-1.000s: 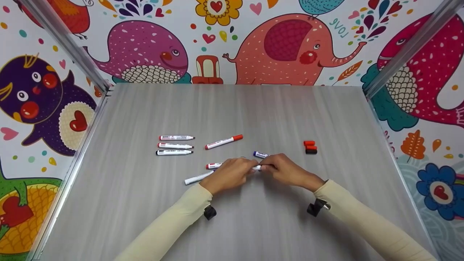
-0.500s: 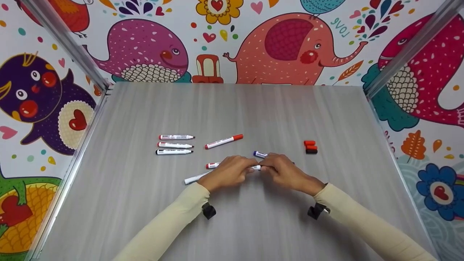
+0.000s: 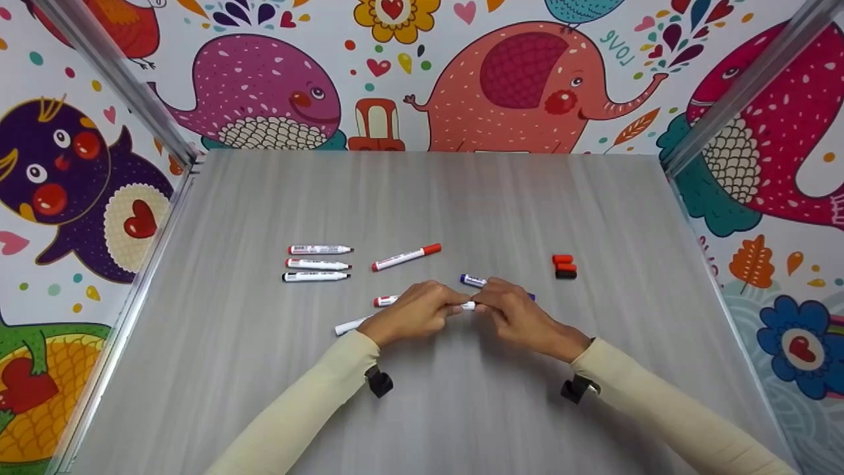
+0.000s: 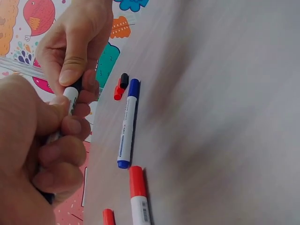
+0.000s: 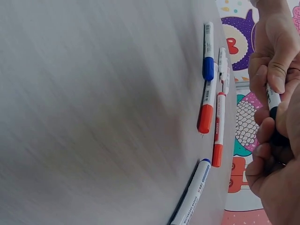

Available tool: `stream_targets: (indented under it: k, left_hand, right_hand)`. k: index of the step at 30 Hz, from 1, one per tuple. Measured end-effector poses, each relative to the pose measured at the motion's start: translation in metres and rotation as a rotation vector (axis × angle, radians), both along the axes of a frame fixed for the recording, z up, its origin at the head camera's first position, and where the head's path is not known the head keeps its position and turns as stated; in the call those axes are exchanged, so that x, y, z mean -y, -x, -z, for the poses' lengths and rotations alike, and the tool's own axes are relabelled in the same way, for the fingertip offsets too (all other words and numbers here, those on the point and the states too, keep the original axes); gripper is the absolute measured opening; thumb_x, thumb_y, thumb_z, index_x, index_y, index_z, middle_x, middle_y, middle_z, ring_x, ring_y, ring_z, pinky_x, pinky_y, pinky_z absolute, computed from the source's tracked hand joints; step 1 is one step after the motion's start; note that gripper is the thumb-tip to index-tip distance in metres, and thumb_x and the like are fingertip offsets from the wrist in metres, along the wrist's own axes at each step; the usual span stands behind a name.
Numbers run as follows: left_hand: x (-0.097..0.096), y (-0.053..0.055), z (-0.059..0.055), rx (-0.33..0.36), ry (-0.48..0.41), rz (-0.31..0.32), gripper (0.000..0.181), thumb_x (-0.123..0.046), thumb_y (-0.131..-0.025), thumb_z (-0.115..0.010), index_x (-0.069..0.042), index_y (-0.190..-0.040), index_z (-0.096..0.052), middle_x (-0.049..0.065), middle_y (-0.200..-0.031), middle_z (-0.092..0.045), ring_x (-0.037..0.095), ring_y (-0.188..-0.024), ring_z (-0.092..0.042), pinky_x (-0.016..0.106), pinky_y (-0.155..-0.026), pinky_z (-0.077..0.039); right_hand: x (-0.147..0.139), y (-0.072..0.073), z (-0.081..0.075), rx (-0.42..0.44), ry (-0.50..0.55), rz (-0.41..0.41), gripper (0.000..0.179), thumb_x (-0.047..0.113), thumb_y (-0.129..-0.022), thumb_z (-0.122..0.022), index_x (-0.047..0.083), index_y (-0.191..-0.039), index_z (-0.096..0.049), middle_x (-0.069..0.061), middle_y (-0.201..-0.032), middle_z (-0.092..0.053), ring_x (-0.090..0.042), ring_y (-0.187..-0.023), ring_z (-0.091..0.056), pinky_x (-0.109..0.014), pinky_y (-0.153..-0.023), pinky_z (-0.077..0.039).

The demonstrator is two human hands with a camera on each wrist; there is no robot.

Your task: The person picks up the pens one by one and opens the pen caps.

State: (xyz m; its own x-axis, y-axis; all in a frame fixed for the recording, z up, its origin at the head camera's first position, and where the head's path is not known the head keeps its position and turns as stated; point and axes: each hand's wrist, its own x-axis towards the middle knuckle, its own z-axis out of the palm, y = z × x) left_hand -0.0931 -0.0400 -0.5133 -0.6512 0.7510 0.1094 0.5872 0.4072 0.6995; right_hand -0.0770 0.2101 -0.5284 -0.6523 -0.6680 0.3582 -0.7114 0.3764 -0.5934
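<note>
My left hand [image 3: 415, 313] grips the white barrel of a whiteboard marker [image 4: 71, 96], held just above the table. At the marker's other end, my right hand [image 3: 524, 316] pinches its dark cap [image 4: 78, 86] between thumb and fingers. The cap sits against the barrel; whether it is fully seated cannot be told. Behind the right hand lies a blue-capped marker [image 4: 126, 129], partly covered in the head view. By the left hand lie a red-capped marker [image 5: 206, 110] and another blue-capped marker [image 5: 208, 51], both partly hidden from the head view.
Three uncapped markers [image 3: 318, 264] lie in a row at left, tips pointing right. A red-capped marker [image 3: 405, 258] lies slanted farther back. Two red caps and a black cap [image 3: 566, 275] sit together at right. Patterned walls border the grey table [image 3: 435, 198].
Both hands stay together on the marker and its cap. The right hand has turned slightly, uncovering the blue cap end of the marker behind it.
</note>
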Motion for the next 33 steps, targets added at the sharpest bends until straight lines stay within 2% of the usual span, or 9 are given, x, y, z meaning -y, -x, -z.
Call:
stream_targets:
  k: [4, 10, 12, 17, 22, 27, 33]
  left_hand:
    - [0.001, -0.001, -0.002, 0.034, -0.008, 0.019, 0.025, 0.000, -0.104, -0.067, -0.008, -0.121, -0.083, 0.007, -0.089, -0.073, 0.010, -0.076, -0.049, 0.029, -0.071, -0.038]
    - [0.002, 0.000, -0.002, 0.104, -0.017, 0.038, 0.026, -0.001, -0.106, -0.064, -0.006, -0.124, -0.082, -0.004, -0.080, -0.057, 0.008, -0.071, -0.043, 0.027, -0.067, -0.034]
    - [0.003, -0.001, -0.002, 0.123, -0.020, 0.041, 0.028, -0.001, -0.107, -0.064, -0.006, -0.128, -0.082, -0.006, -0.081, -0.056, 0.007, -0.070, -0.043, 0.027, -0.067, -0.034]
    - [0.003, 0.000, -0.002, 0.131, -0.021, 0.061, 0.031, -0.002, -0.107, -0.063, -0.008, -0.131, -0.081, -0.008, -0.075, -0.051, 0.006, -0.067, -0.040, 0.026, -0.065, -0.033]
    - [0.004, 0.003, -0.002, 0.150, -0.032, 0.090, 0.027, -0.002, -0.107, -0.063, -0.006, -0.126, -0.082, -0.011, -0.069, -0.044, 0.004, -0.064, -0.038, 0.026, -0.063, -0.031]
    - [0.005, 0.003, -0.003, 0.168, -0.023, 0.098, 0.035, -0.002, -0.107, -0.062, -0.008, -0.137, -0.078, -0.012, -0.068, -0.043, 0.002, -0.062, -0.035, 0.025, -0.062, -0.030]
    - [0.004, 0.004, -0.006, 0.179, -0.033, 0.123, 0.036, -0.001, -0.106, -0.061, -0.006, -0.137, -0.077, -0.012, -0.066, -0.040, 0.001, -0.060, -0.033, 0.025, -0.060, -0.028]
  right_hand:
    - [0.000, -0.002, 0.001, -0.026, 0.000, -0.017, 0.013, -0.006, -0.100, -0.073, 0.001, -0.110, -0.079, -0.004, -0.087, -0.070, -0.014, -0.083, -0.053, -0.030, -0.073, -0.045]
    - [-0.002, -0.002, 0.004, -0.069, -0.004, -0.038, 0.016, -0.007, -0.102, -0.070, 0.002, -0.113, -0.078, -0.007, -0.091, -0.071, -0.016, -0.086, -0.055, -0.031, -0.075, -0.047]
    - [-0.002, -0.002, 0.005, -0.086, -0.006, -0.048, 0.016, -0.008, -0.102, -0.070, 0.002, -0.113, -0.077, -0.008, -0.093, -0.071, -0.016, -0.087, -0.055, -0.031, -0.075, -0.048]
    - [-0.002, -0.003, 0.007, -0.132, 0.003, -0.072, 0.016, -0.010, -0.101, -0.070, 0.000, -0.111, -0.075, -0.009, -0.095, -0.070, -0.018, -0.089, -0.058, -0.034, -0.076, -0.050]
    - [-0.002, -0.004, 0.006, -0.145, 0.008, -0.090, 0.014, -0.011, -0.101, -0.070, -0.002, -0.111, -0.074, -0.010, -0.097, -0.071, -0.019, -0.091, -0.058, -0.035, -0.078, -0.051]
    - [-0.003, -0.003, 0.010, -0.181, 0.037, -0.108, 0.020, -0.013, -0.098, -0.071, -0.001, -0.113, -0.073, -0.008, -0.100, -0.071, -0.021, -0.095, -0.062, -0.037, -0.083, -0.053]
    - [-0.005, -0.004, 0.009, -0.199, 0.001, -0.116, 0.010, -0.003, -0.106, -0.065, 0.000, -0.114, -0.070, -0.008, -0.101, -0.068, -0.022, -0.099, -0.062, -0.036, -0.087, -0.053]
